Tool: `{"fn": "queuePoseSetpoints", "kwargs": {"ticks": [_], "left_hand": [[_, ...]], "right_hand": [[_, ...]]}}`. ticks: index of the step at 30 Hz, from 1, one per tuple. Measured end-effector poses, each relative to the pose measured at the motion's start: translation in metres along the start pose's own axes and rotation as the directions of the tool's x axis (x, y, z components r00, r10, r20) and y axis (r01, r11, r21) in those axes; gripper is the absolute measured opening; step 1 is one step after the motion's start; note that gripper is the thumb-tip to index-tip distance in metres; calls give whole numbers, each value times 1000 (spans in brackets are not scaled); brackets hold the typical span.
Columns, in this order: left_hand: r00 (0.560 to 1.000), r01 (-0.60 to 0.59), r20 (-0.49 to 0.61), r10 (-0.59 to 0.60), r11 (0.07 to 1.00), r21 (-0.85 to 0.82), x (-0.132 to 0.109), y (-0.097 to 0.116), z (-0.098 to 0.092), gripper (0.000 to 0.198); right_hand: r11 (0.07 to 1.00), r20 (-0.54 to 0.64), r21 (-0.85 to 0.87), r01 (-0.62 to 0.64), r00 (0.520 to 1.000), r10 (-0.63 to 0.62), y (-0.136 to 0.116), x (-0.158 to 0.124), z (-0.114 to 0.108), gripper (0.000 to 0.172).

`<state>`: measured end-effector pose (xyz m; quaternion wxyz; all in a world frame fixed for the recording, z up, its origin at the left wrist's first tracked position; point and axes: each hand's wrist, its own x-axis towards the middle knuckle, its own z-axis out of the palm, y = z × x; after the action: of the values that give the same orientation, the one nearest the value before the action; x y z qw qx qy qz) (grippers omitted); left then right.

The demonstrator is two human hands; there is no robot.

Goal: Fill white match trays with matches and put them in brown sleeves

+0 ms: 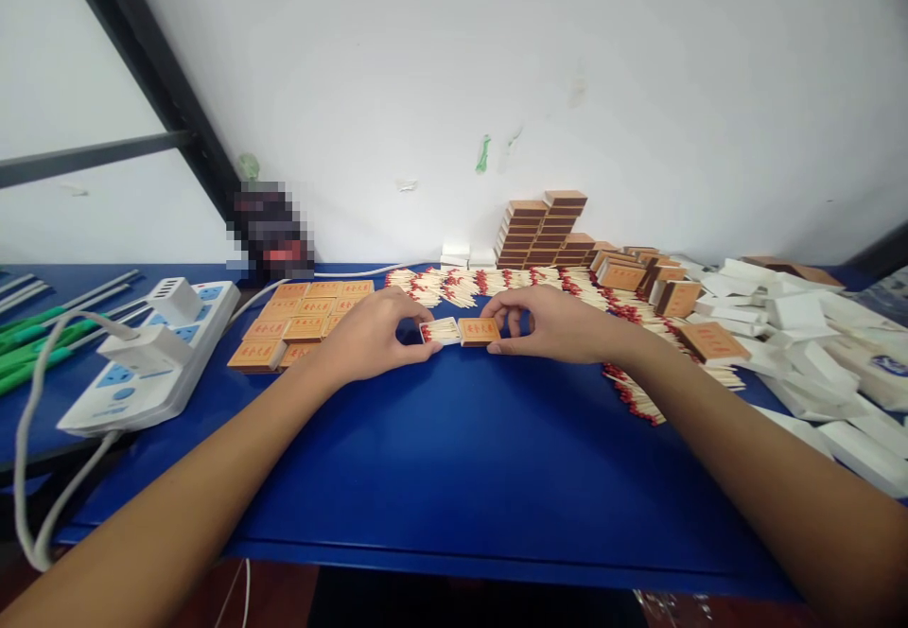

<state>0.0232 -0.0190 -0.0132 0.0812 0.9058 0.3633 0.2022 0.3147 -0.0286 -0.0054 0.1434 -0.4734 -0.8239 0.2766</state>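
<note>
My left hand [387,330] pinches the left end of a small white matchbox tray [441,331] filled with red-tipped matches. Between the fingers and thumb of my right hand [535,323] is an orange matchbox sleeve [479,331] with red lettering. Tray and sleeve are end to end just above the blue table, their facing ends touching or nearly so. Just beyond them, loose matches [454,286] lie in a long band. To the left of my left hand, closed orange matchboxes [305,328] are laid out in rows.
Brown-sided matchboxes [535,235] are stacked against the wall, with more sleeves [713,342] to their right. White paper trays [801,325] are heaped at the right. A white power strip [152,363] with cables and green-handled rods [43,349] occupy the left. The blue table [454,477] has its edge nearest me.
</note>
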Motion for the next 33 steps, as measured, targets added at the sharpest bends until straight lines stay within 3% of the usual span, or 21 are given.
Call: {"fn": "queuePoseSetpoints", "kwargs": {"ticks": [16,24,33], "left_hand": [[1000,1,-26,-3,997,-73,1,-4,0,31],[999,38,11,-37,976,-214,1,-8,-2,33],[997,79,12,-79,933,-352,3,-3,-1,34]], "right_hand": [[999,-73,-53,12,997,-16,-10,-1,1,45],[999,-117,28,30,993,-27,4,4,2,52],[991,-128,122,54,991,-38,-5,3,2,52]]}}
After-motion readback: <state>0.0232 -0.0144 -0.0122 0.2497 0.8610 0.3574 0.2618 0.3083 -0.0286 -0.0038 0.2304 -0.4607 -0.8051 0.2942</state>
